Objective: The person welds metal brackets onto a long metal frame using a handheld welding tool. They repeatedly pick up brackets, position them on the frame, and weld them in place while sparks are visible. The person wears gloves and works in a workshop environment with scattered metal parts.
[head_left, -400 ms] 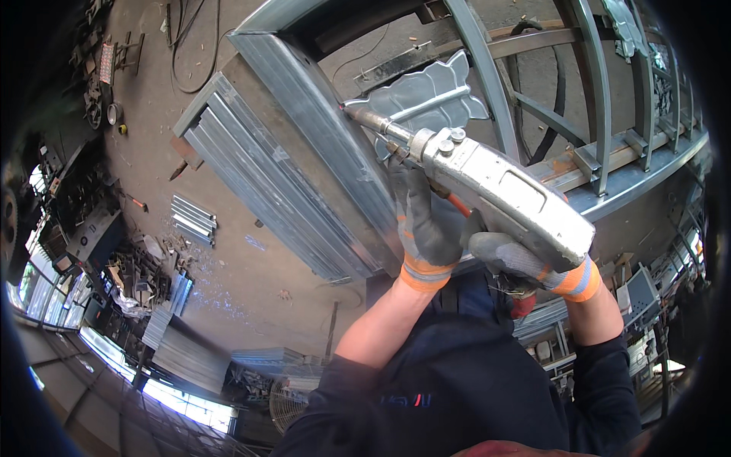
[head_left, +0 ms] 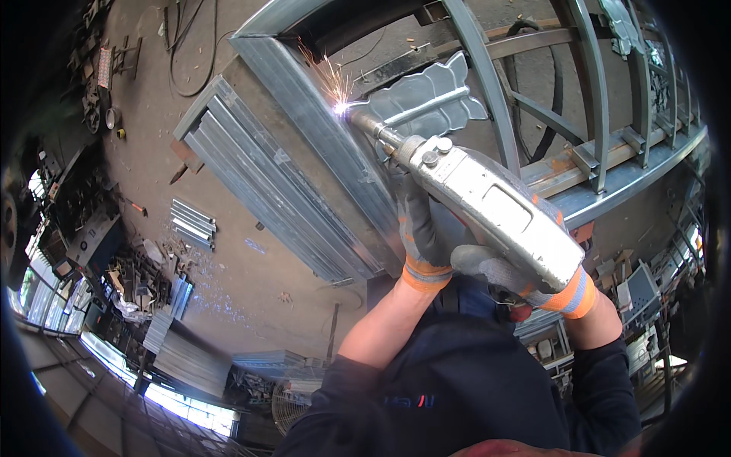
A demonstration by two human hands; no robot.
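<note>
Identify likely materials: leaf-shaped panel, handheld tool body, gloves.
Leaf-shaped panel: probably sheet metal; dull silver-grey sheen, raised ridges.
Handheld tool body: likely metal, bare or silver-painted; bright glare, scuffed surface.
Gloves: seemingly knit fabric, orange-and-grey cuffs; dark matte coating, perhaps rubber.

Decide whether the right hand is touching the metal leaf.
Apart. The head view shows the welding tool lying between the right hand and the metal leaf.

You can see a dark navy top (head_left: 464, 381) on this one, a small mark (head_left: 411, 401) on its chest, part blue, part red. The dark left sleeve (head_left: 335, 388) and right sleeve (head_left: 605, 388) end along the forearms, leaving a bare stretch above the gloves. Left hand (head_left: 419, 221) and right hand (head_left: 502, 273) wear grey work gloves with orange patches, their cuffs orange, banded in pale grey.
</note>
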